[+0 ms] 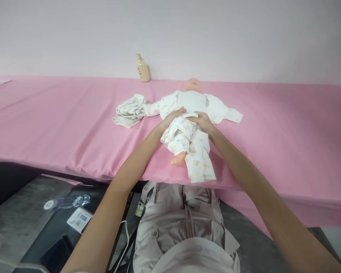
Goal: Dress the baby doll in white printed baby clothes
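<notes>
A baby doll [192,84] lies on its back, its head towards the wall, in a white long-sleeved baby top [172,99]. Printed baby pants [201,155] are bunched around its hips and legs. One bare foot [179,158] sticks out of the pant leg on the left, while the other pant leg lies flat with no foot showing. My left hand [173,116] is closed on the left side of the waistband, its thumb hidden. At the other side, my right hand [202,121] grips the waistband between thumb and fingers.
A crumpled white cloth [130,110] lies left of the doll on the pink sheet [59,121]. A pump bottle [143,69] stands by the wall. Below the near edge are a grey backpack [184,220], a black chair seat [57,227] and a plastic water bottle [66,202].
</notes>
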A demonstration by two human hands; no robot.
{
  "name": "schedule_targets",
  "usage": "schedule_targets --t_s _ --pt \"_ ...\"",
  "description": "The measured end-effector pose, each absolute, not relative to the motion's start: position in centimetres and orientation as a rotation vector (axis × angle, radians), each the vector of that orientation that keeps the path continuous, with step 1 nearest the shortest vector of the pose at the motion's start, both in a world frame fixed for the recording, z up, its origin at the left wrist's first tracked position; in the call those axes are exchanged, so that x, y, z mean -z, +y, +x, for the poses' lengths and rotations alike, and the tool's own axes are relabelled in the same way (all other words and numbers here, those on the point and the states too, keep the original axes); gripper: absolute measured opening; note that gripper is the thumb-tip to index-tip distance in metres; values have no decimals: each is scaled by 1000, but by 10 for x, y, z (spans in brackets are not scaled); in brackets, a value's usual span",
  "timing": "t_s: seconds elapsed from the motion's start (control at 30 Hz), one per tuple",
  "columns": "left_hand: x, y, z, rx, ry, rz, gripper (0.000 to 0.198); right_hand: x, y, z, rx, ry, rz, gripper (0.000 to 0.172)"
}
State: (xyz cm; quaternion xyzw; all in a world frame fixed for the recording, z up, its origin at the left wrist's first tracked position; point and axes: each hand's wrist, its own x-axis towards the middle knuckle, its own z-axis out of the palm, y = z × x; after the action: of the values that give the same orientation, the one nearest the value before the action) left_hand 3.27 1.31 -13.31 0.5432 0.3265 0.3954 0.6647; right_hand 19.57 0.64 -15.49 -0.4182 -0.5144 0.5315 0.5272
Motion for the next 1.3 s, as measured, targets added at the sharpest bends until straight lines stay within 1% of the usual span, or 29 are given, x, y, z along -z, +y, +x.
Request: schedule_targets --t_s 0.13,0.23,0.33,0.43,0.53,0.6,0.67,0.77,0.9,0.97,1.13,1.23,1.3 --pt "126 17 21 -646 823 1668 50 152 -7 201 -1347 -1190 -983 37" --pt "121 16 14 -537 845 1752 42 152 -6 204 -1381 -1220 -947 40" --pt "123 17 11 -649 736 1575 37 152 -2 206 -1423 -1254 -896 43" --pt "131 22 12 -784 618 1376 36 150 -1 208 -1395 -1324 -895 45" --pt "137 26 14 -825 547 1285 38 145 -6 210 -1373 -1440 -947 44" --pt "139 26 15 -814 544 1272 42 142 -9 210 -1434 -1510 -950 45" --pt "138 24 16 -776 578 1300 46 140 -11 209 -1480 -1514 -935 50" --pt "131 19 14 -678 718 1474 46 143 -10 205 -1398 -1374 -958 52" --pt "116 12 8 -446 828 1786 50 146 -7 200 -1298 -1298 -1015 51" --pt "114 12 5 -485 813 1762 50 145 -7 199 -1300 -1351 -993 52" --pt "127 17 10 -753 660 1465 46 141 -11 199 -1392 -1534 -860 50" --pt "133 18 13 -724 703 1423 46 142 -13 200 -1366 -1426 -929 51" --pt "132 18 12 -627 730 1465 49 143 -13 200 -1353 -1357 -970 52"
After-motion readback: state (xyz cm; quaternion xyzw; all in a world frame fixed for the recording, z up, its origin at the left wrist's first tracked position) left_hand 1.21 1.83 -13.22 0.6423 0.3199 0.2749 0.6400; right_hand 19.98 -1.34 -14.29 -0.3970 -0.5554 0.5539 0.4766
